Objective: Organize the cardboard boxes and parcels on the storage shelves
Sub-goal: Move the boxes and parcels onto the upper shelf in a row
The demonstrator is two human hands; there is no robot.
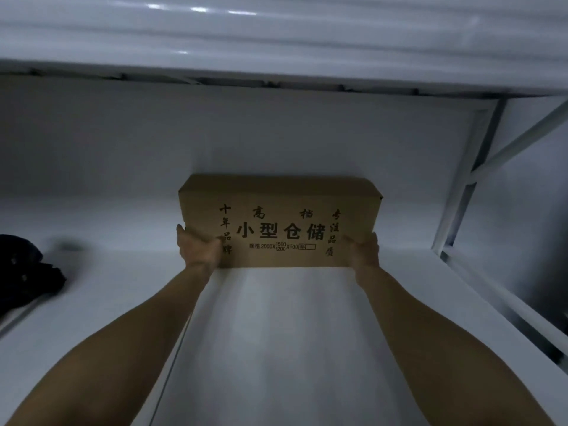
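A long brown cardboard box printed with black characters (279,222) sits on the white metal shelf (276,318). Its long axis runs left to right and its printed face is turned toward the person. The left hand (199,250) and right hand (365,250) grip its lower corners.

A white shelf (276,318) stretches wide and deep beneath an upper shelf board (276,72), with a white metal upright (461,179) at its right end. A brown cardboard box (279,222) printed with black Chinese characters stands on it toward the back. A dark crumpled object (27,272), too dim to identify, lies at the far left.
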